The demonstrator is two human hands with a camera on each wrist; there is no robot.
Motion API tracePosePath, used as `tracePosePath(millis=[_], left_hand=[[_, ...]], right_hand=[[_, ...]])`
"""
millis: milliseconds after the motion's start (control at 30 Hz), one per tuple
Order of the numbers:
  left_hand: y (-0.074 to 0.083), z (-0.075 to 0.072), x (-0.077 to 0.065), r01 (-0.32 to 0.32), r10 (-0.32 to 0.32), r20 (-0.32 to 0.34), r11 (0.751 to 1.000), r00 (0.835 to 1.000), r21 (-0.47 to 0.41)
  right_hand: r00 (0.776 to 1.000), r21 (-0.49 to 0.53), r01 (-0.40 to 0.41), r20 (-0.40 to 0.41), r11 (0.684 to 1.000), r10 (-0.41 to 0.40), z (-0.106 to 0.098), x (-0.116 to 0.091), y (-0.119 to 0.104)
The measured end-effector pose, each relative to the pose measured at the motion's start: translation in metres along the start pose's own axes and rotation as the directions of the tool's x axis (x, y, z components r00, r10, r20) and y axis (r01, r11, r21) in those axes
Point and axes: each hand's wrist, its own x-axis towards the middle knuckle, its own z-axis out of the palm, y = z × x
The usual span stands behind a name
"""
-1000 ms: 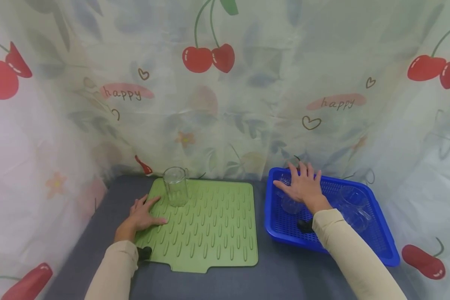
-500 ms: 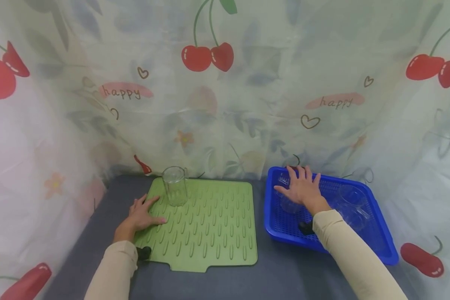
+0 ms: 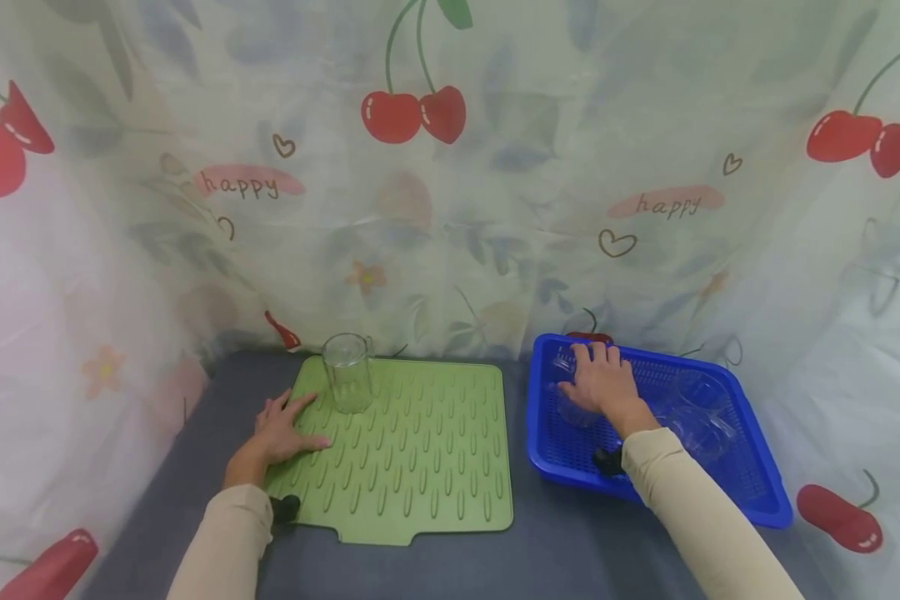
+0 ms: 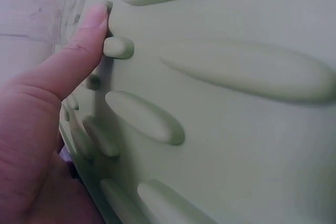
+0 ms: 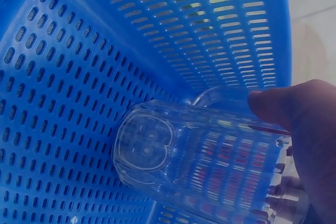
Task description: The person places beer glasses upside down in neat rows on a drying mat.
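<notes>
My left hand [image 3: 281, 433] rests at the left edge of a green drying mat [image 3: 420, 467], fingers spread. In the left wrist view its thumb [image 4: 79, 59] lies along the ridged mat. A clear glass mug [image 3: 348, 375] stands on the mat just beyond this hand. My right hand [image 3: 603, 383] is down inside a blue plastic basket [image 3: 536, 433], over a clear glass mug [image 5: 199, 156]. That mug lies tilted in the basket, its base toward the wrist camera. The right thumb [image 5: 278, 103] is extended and overlaps the mug by its handle; the other fingers are mostly hidden there.
More clear glassware [image 3: 705, 417] lies in the right part of the basket. Mat and basket sit side by side on a dark grey table [image 3: 562, 542]. A cherry-print curtain [image 3: 480, 250] hangs close behind and along both sides.
My right hand has lowered into the basket over the mug, and its spread fingers have drawn closer together. The left hand and the mug on the mat stay put.
</notes>
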Motion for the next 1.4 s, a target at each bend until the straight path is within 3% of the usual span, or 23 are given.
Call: tracePosePath(millis=[600, 833, 1400], left_hand=[[0.001, 0.003, 0.001, -0.03, 0.03, -0.01, 1.0, 1.0, -0.003], [0.0, 0.006, 0.002, -0.02, 0.02, -0.004, 1.0, 1.0, 0.0], [-0.003, 0.003, 0.0, -0.001, 0.001, -0.016, 1.0, 1.0, -0.008]], right_hand=[[0.999, 0.045, 0.055, -0.004, 0.997, -0.054, -0.002, -0.007, 0.011], [0.997, 0.042, 0.066, -0.043, 0.997, -0.064, -0.006, -0.012, 0.016], [0.992, 0.167, 0.07, -0.111, 0.983, -0.052, -0.048, -0.012, 0.018]])
